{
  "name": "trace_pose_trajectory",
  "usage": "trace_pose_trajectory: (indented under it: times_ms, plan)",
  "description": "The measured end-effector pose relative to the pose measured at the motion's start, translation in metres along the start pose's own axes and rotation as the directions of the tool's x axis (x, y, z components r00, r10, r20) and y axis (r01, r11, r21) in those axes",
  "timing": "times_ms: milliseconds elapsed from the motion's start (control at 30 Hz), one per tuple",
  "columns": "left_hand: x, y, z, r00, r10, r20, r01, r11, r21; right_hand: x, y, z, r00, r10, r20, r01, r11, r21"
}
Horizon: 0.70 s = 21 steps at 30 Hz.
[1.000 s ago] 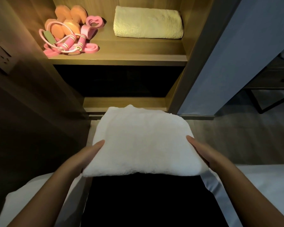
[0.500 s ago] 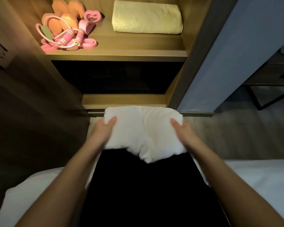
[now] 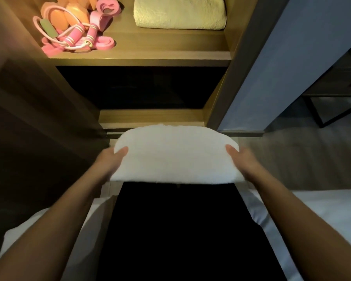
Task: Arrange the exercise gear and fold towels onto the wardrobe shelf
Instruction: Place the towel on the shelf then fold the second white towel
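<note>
- Left hand and right hand are gripping opposite ends of a folded white terry towel, thumbs on top.
- Towel is hanging in the air, below the lit wooden wardrobe shelf.
- Pale yellow folded towel is lying on that shelf, right of the pink skipping rope and orange dumbbells.

We hold folded white towel, left hand and right hand gripping its ends, before wardrobe shelf bearing pink gear, yellow towel.
</note>
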<state>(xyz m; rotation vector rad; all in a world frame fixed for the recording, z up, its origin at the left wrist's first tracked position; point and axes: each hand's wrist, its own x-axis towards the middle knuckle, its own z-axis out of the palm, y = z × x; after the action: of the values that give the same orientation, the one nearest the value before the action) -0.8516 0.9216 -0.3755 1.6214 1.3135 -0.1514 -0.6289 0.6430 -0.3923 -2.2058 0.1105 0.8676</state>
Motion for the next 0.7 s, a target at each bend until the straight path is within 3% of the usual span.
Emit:
trace_pose_trajectory:
  times_ms: [167, 300, 433, 700]
  plan:
    - [0.008, 0.005, 0.012, 0.999, -0.016, -0.05, 0.012, 0.997, -0.079, 0.005, -0.013, 0.009, 1.0, 0.028, -0.007, -0.027, 0.997, 0.067]
    - [0.004, 0.017, 0.027, 0.991, 0.075, -0.111, -0.085, 0.992, -0.089, -0.002, -0.011, 0.027, 1.0, -0.011, 0.001, 0.01, 0.993, 0.116]
    - [0.005, -0.014, 0.006, 0.999, -0.045, 0.008, 0.045, 0.998, -0.045, 0.003, 0.006, 0.004, 0.995, 0.047, 0.084, -0.046, 0.999, -0.003]
    - [-0.007, -0.038, 0.003, 0.989, -0.1, 0.109, 0.11, 0.989, -0.096, -0.014, 0.015, -0.006, 0.969, 0.11, 0.22, -0.09, 0.991, -0.101]
